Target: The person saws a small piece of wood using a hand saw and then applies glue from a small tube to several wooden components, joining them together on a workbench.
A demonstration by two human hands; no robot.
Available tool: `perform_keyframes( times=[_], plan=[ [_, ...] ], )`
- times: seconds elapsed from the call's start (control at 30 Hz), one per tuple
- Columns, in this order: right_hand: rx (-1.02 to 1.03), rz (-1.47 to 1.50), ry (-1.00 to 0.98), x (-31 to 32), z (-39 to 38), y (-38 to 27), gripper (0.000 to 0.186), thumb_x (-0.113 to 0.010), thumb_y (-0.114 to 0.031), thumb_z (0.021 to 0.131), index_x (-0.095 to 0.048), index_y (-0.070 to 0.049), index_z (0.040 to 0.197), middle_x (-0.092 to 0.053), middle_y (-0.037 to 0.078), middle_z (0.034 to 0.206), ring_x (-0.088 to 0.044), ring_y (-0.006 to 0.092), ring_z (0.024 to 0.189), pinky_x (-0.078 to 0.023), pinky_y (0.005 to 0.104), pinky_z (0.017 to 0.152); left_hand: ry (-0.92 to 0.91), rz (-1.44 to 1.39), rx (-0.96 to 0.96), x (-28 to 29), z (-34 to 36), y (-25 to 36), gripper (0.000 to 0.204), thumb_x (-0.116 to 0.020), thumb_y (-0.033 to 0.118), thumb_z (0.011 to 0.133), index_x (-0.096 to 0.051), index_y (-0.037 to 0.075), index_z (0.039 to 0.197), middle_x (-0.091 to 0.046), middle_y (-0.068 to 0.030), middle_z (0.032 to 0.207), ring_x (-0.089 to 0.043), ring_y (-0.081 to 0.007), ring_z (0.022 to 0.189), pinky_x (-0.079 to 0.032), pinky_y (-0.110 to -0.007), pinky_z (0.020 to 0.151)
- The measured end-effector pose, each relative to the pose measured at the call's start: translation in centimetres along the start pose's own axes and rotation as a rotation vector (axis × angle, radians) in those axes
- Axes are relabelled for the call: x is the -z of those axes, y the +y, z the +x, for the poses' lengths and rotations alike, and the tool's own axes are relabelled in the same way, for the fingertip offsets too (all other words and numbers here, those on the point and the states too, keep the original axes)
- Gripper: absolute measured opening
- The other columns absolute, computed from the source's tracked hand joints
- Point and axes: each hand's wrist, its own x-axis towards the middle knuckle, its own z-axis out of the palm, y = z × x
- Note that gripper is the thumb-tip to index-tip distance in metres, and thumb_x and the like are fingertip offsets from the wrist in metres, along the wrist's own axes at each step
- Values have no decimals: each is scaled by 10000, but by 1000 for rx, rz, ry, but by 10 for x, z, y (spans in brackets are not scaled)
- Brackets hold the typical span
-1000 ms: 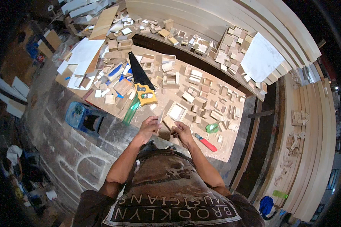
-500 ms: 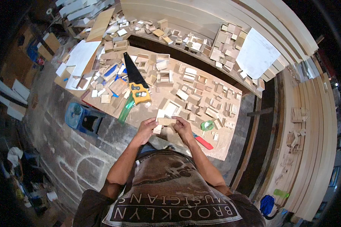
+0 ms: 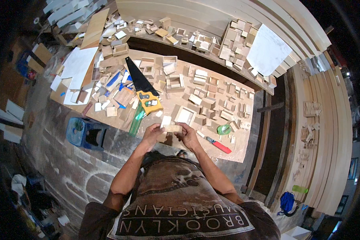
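Note:
Between my two hands, over the near edge of the workbench (image 3: pixel 170 149), I hold a small flat wooden strip (image 3: pixel 172 128). My left hand (image 3: pixel 151 134) pinches its left end, and my right hand (image 3: pixel 187 136) grips the right end between thumb and fingers. Just behind the strip lie a pale square piece (image 3: pixel 166 120) and a shallow wooden frame (image 3: pixel 185 116) with a light panel inside. A handsaw (image 3: pixel 142 86) with a black blade and yellow handle rests beyond my left hand, beside a green transparent strip (image 3: pixel 137 122).
Right of my hands lie a red-handled cutter (image 3: pixel 220 145) and a green tape roll (image 3: pixel 223 129). Several small wooden boxes (image 3: pixel 175 82) and offcuts (image 3: pixel 124 97) cover the bench. A blue plastic stool (image 3: pixel 77 132) stands at the left; long boards (image 3: pixel 328 132) line the right.
The view has shifted a little, so the bench sits differently in the picture. The strip has tilted slightly in my hands, and both hands still hold it.

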Motion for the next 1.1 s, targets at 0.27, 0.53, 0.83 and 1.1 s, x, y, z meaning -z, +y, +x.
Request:
perform_keyframes(
  times=[0.27,0.53,0.83,1.1],
  plan=[
    [31,-426,187,2,-3,26,358,-754,-148,847,-650,-3,1157,-654,33,818,-572,110,718,-478,275,666,123,962,-471,42,37,-19,258,-643,75,858,-642,-38,1091,-679,-194,1005,-675,-353,897,-542,-418,786],
    [35,-458,197,-20,-1,18,376,-757,-190,861,-655,-9,1174,-596,23,705,-525,107,623,-454,280,585,186,1143,-693,33,35,7,275,-613,124,880,-644,-21,1112,-663,-183,986,-638,-381,809,-527,-425,750],
    [72,-292,11,-74,25,-9,365,-696,-175,932,-593,-24,1248,-575,-7,749,-506,81,628,-427,246,573,-113,79,136,72,11,31,242,-625,156,958,-637,11,1151,-650,-49,901,-650,-117,708,-539,-263,614],
    [-32,-153,392,-82,84,6,475,-645,-263,953,-511,16,1313,-644,92,884,-607,138,709,-489,279,567,75,-208,18,139,-10,60,277,-674,88,918,-590,-10,1163,-633,-74,999,-652,-179,885,-558,-294,766]
  ],
)
